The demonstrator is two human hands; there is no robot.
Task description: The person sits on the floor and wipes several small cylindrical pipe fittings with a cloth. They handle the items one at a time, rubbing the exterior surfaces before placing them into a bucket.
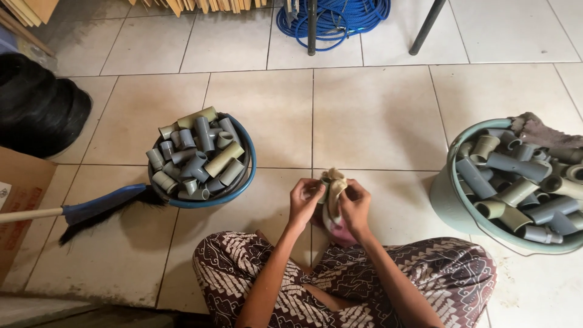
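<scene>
Holding a crumpled beige-and-pink cloth (333, 193) over the tiled floor (376, 115), between your knees — your left hand (303, 200) and right hand (355, 203) have fingers closed on it. Soft, light — best gripped by its bunched folds.

I see a floor of pale beige tiles (376, 115) with dark grout lines. Beyond it, at the top edge, lies a coil of blue rope (340, 18), with two dark furniture legs (425, 27) rising by it. Left of the rope stand wooden slats (200, 5). Light is soft and even.
</scene>
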